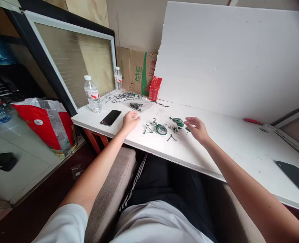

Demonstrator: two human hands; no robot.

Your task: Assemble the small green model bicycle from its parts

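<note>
White shirt (pixel 162 221) lay nearest; left hand (pixel 130 122) and right hand (pixel 198 130), grips parted, flanked the green model bicycle (pixel 161 129), presumably for reach.

Beyond the left hand (pixel 131 121), the cardboard box (pixel 140 72) bears "北大荒" in green, with "BEIDAHUANG" in small letters alongside, and "花生油" in red near its right edge. The green print on its left panel is too small to read. So is the white lettering on the red box (pixel 154 89), also beyond that hand, and the red marks on the labels of the near bottle (pixel 93 96) and far bottle (pixel 118 80). Well left of the hand, the red bag (pixel 46 125) carries a round white emblem, its lettering unreadable.
</note>
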